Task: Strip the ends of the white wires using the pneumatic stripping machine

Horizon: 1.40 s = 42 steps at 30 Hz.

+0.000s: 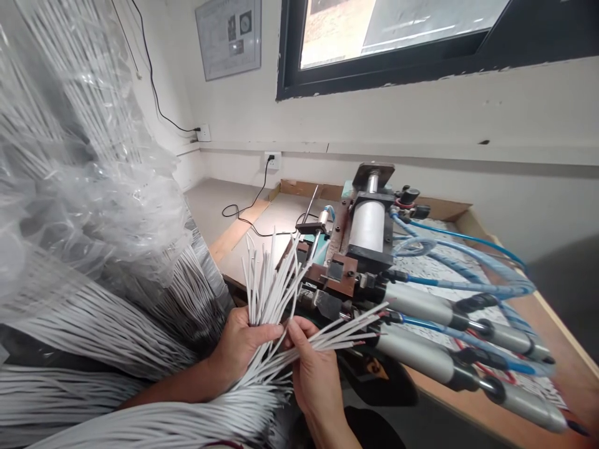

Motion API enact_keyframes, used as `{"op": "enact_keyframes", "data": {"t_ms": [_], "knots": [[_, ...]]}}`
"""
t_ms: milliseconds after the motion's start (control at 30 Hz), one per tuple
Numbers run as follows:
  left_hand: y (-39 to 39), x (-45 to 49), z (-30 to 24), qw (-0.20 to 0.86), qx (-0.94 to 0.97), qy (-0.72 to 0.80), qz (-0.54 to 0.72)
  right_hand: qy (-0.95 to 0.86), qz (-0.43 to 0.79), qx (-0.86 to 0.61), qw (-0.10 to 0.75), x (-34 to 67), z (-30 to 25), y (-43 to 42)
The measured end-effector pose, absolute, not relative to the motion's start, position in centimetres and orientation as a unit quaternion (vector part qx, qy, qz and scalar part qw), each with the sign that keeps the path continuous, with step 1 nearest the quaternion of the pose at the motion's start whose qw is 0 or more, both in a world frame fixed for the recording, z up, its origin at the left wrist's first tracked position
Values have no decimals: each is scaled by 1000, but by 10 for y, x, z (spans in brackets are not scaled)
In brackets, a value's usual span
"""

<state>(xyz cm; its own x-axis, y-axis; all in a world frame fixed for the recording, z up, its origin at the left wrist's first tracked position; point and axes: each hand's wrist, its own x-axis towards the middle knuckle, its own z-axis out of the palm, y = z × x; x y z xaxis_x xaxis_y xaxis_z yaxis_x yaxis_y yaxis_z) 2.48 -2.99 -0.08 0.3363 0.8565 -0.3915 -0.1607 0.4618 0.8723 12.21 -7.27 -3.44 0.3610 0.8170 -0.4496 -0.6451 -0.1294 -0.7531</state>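
Left hand (pixel 241 349): grip closed round an upright, fanned bundle of thin, round, white-grey cables (pixel 269 290), thumb laid across the front. Right hand (pixel 321 371): grip closed on a smaller splayed group of white-grey cables with reddish tips (pixel 344 330), sticking out to the right past the fist. Its thumb and forefinger sit at one strand between the two lots (can't tell from where I stand if it's actually pinched).

Both lots are up just in front of a pneumatic rig with a fat silver cylinder (pixel 368 226) and slim silver-and-black cylinders (pixel 414 358), mounted on a pale, flat surface (pixel 281 209). Can't tell if the reddish tips touch the rig. Lower lengths run down toward a thick, loose heap of white-grey cables (pixel 187 421) near the person.

Handling, my read: each strand light and springy, bends easily, holds its line over a short length. Jacket looks smooth, so strands probably slide past each other; the long tails likely add drag. Tough overall, tips the delicate bit. Best hold: whole hand well below the tips, thumb across to limit fanning; single strands by fingertips, off the ends.
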Motion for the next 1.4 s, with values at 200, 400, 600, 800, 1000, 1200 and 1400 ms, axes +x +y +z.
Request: {"op": "enact_keyframes", "data": {"t_ms": [200, 400, 600, 800, 1000, 1200, 1400], "knots": [[-26, 27, 3, 678, 341, 529, 379, -92, 533, -538, 647, 123, -38, -77], [-26, 24, -1, 674, 341, 537, 375, -121, 571, -543, 604, 126, -48, -93], [-28, 22, -5, 672, 333, 553, 362, -129, 616, -531, 567, 128, -50, -106], [-28, 23, -3, 681, 340, 533, 370, -106, 606, -539, 575, 128, -41, -99], [-28, 22, -1, 683, 332, 535, 369, -80, 613, -524, 586, 129, -37, -97], [-29, 21, -4, 680, 344, 521, 385, -55, 620, -534, 572, 129, -52, -102], [-30, 16, -12, 695, 308, 511, 401, -110, 643, -521, 549, 132, -68, -118]]}}
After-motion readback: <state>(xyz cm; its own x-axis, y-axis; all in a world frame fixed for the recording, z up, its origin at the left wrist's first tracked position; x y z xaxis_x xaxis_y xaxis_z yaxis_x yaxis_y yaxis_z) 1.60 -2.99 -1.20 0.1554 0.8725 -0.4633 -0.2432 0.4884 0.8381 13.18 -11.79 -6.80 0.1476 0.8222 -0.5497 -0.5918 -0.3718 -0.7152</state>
